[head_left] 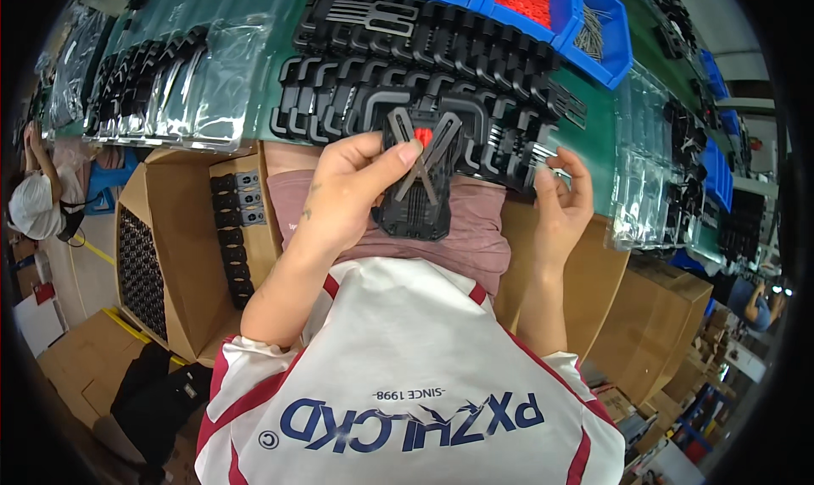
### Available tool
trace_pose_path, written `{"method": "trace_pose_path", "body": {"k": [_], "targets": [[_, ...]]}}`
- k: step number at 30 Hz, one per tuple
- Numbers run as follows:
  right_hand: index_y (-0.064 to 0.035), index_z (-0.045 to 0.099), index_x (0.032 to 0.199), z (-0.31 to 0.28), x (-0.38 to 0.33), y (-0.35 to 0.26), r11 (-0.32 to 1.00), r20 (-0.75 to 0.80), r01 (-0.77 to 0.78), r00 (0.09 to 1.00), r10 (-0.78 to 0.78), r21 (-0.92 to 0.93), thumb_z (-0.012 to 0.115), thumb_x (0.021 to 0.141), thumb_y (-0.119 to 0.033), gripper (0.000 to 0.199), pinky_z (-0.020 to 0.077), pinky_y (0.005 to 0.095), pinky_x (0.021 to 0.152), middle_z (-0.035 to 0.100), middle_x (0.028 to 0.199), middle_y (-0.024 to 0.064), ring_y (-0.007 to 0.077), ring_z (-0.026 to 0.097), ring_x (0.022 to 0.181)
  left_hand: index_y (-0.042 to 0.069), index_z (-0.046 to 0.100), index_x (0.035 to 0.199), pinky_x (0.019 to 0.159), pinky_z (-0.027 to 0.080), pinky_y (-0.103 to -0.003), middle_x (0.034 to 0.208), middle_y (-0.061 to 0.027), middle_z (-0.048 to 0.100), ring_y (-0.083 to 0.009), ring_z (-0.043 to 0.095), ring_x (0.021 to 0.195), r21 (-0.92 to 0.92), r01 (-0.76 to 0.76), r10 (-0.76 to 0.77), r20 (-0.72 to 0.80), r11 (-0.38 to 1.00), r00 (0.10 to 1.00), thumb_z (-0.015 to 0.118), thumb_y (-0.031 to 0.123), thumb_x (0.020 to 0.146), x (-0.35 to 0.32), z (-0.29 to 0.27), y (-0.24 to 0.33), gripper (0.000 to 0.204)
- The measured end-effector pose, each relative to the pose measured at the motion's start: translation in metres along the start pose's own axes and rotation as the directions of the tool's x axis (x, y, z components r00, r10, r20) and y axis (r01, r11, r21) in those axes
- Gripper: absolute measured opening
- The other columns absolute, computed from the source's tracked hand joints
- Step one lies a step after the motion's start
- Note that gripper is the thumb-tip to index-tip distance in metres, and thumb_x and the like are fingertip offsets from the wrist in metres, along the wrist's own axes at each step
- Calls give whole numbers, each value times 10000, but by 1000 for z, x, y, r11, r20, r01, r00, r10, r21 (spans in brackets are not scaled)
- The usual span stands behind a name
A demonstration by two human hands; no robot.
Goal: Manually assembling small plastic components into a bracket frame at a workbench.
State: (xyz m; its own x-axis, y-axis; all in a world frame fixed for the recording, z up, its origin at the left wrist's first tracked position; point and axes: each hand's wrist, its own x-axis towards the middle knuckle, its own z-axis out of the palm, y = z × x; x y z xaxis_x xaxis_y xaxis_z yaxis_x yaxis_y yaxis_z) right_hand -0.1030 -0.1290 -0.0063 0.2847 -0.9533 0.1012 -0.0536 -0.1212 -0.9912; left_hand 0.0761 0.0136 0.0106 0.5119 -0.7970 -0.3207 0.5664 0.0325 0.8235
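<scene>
Your left hand [346,184] grips the black holder [414,217] over your lap [479,231]; whether your right hand [562,201] pinches anything, I can't tell. Blue bins [595,68] hold red pieces [523,3] and metal pins [591,36].

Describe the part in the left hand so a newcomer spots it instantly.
Find the green table with its rows of black parts. In front of them, over the maroon shorts, the left hand holds a black part. Unlike those rows, it shows grey strips crossed in an X with a red piece above the crossing.
</scene>
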Motion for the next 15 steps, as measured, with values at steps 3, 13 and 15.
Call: {"method": "trace_pose_path", "body": {"k": [3, 13, 15], "targets": [[-26, 580, 1160, -6, -4, 10, 996, 30, -67, 997, 69, -62, 678, 778, 17, 396, 375, 153, 552, 598, 910, 52, 62, 456, 617, 34, 617, 720, 455, 347, -140, 655, -8, 601, -23, 450, 512, -40, -41, 40, -32, 998, 999, 639, 112, 867, 4, -2, 3, 167], [-15, 594, 1163, -22, -24, 29, 977, 167, 99, 984, -68, -187, 693, 728, 46, 450, 355, 171, 532, 585, 920, 48, 64, 442, 618, 36, 601, 696, 437, 298, -145, 626, 8, 566, -25, 404, 500, -14, -110, 110, -10, 994, 994, 657, 127, 852, 8, -3, 6, 189], [-11, 609, 1143, -30, -24, 29, 954, 70, 138, 990, -123, -265, 694, 723, 44, 433, 360, 177, 535, 585, 925, 54, 72, 443, 621, 30, 606, 700, 436, 290, -147, 620, 11, 558, -26, 396, 497, -4, -112, 111, -35, 994, 993, 661, 131, 849, 8, -1, 9, 188]]}}
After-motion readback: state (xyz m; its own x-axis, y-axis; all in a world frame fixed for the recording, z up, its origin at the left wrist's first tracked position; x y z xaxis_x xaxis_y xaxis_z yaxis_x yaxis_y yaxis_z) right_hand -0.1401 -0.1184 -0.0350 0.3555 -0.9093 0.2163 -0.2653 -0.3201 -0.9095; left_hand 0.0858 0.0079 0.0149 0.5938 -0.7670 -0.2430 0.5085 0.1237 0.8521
